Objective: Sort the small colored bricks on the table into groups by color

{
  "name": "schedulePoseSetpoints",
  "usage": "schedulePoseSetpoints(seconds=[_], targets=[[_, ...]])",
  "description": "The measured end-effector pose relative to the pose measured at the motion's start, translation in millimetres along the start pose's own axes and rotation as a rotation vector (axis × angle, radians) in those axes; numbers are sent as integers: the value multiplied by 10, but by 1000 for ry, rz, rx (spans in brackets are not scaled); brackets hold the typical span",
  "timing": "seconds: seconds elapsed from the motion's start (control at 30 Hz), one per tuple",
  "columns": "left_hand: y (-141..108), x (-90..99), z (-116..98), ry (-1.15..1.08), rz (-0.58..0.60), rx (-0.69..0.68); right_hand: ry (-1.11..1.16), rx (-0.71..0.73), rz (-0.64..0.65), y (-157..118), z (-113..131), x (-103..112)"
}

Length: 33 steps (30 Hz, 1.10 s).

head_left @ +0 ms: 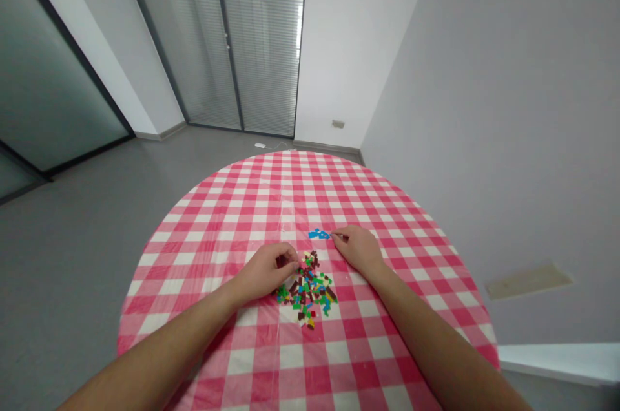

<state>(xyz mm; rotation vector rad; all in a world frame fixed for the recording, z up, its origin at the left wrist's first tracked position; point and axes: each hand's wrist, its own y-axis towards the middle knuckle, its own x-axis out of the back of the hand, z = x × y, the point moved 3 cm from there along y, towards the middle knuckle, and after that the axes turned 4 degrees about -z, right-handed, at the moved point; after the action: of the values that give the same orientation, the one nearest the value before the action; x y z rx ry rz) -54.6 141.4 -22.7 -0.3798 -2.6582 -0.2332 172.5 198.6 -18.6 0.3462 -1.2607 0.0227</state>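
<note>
A loose pile of tiny plastic building bricks (306, 289) in brown, green, blue, red and yellow lies near the middle of the table. My left hand (265, 272) rests at the pile's left edge, its fingertips pinching what looks like a small dark brown brick (281, 261). Farther up, a flat blue assembly of small bricks (318, 234) lies apart from the pile. My right hand (356, 249) is just to its right, with a thin dark brick (340, 237) held at the fingertips.
The bricks lie on a round table covered with a pink-and-white checked cloth (310, 185). Beyond its edges is a grey floor (87, 230). Glass doors with blinds (261, 42) stand at the back, and a pale wall (484, 107) stands to the right.
</note>
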Motion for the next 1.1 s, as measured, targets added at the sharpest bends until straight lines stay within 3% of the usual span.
schedulePoseSetpoints(seconds=[0.47,0.7,0.93,1.0,1.1], targets=[[12,24,15,6,-16,-15,39,-39,7,-35,16,38],[50,174,76,40,-66,8,53,-13,38,-47,63,24],[5,289,7,143,165,8,112,19,23,-45,66,15],[-25,290,-62,197,217,-82,196,117,36,-59,105,38],[-66,224,-153,283,297,-204,328,289,161,-117,202,68]])
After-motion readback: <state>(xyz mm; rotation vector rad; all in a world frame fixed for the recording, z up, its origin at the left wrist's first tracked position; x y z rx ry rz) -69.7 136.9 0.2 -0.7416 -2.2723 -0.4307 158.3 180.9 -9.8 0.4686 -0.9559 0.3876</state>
